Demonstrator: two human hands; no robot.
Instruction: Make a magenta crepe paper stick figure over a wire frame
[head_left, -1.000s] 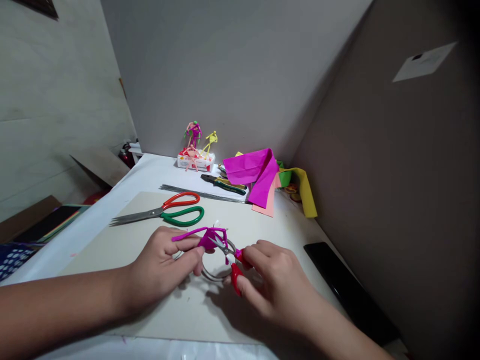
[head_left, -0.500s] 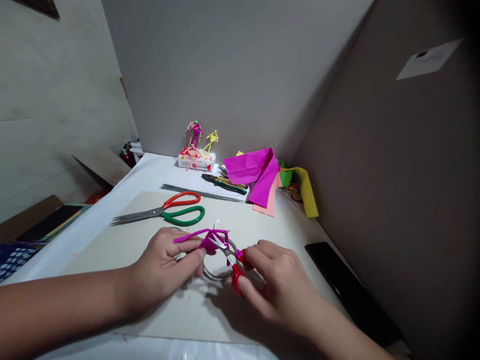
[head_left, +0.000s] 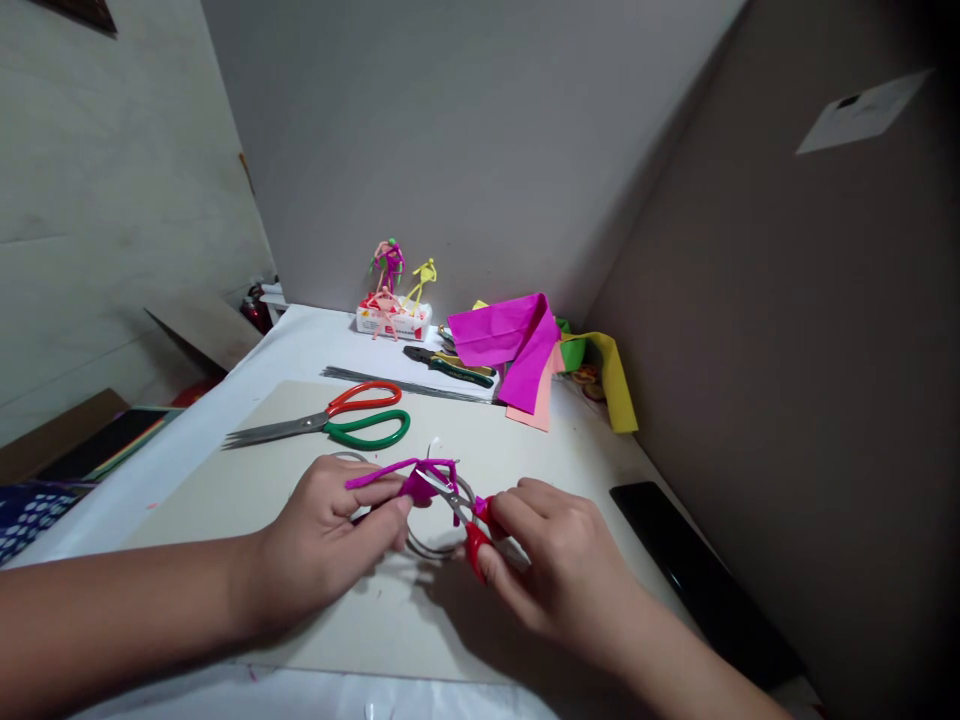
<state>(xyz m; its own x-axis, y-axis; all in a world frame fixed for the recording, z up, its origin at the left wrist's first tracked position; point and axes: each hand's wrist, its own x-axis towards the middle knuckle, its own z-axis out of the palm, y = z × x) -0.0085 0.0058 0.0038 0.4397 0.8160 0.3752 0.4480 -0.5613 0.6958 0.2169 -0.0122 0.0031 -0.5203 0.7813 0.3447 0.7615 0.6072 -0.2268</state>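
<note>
My left hand (head_left: 322, 530) pinches a magenta paper-wrapped wire piece (head_left: 418, 484) between thumb and fingers, and a bare wire loop (head_left: 427, 548) curves below it. My right hand (head_left: 559, 570) holds small scissors with red handles (head_left: 476, 545). Their steel blades (head_left: 450, 498) reach into the magenta wrapping, touching or overlapping it. Part of the handles and the lower wire loop are hidden by my fingers. Both hands rest just above a beige board (head_left: 225, 500).
Large scissors with red and green handles (head_left: 315, 420) lie on the board. Beyond are a bundle of thin wires (head_left: 397, 385), pliers (head_left: 448, 366), wire figures on a white box (head_left: 390, 320), and magenta crepe paper (head_left: 510, 340). A black slab (head_left: 697, 570) lies at right.
The small scissors' blades have shifted slightly right and further across the magenta wrapping. My hands have otherwise barely moved, and the view has shifted slightly.
</note>
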